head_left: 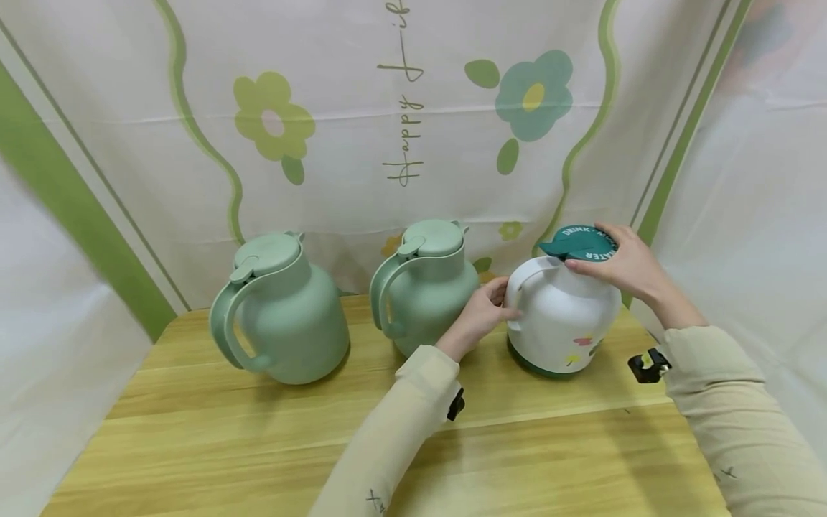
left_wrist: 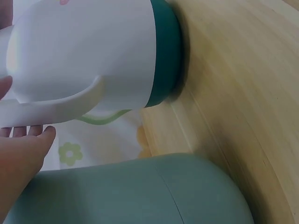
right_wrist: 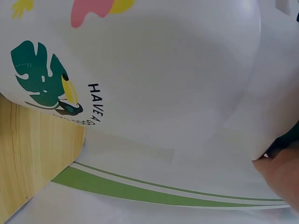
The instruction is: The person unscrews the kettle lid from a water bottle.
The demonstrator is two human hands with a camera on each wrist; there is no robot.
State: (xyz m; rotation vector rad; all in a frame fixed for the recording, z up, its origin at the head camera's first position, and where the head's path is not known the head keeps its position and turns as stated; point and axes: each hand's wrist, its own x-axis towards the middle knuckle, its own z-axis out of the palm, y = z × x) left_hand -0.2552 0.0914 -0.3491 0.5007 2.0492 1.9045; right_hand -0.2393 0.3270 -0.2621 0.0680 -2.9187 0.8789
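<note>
A round-bellied white jug [head_left: 562, 316] is placed on a yellow wood-grain table [head_left: 517, 459], to the right of a matte pale-green jug [head_left: 431, 294]. Its curved white handle [left_wrist: 60, 108] is gripped by the left hand [head_left: 479, 310]; its round dark-green lid [head_left: 584, 245] is held by the right hand [head_left: 628, 267].

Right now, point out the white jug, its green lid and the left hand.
White jug [head_left: 563, 310]: head view, middle of its body.
Green lid [head_left: 585, 245]: head view, its top face.
Left hand [head_left: 479, 313]: head view, back of it.
</note>
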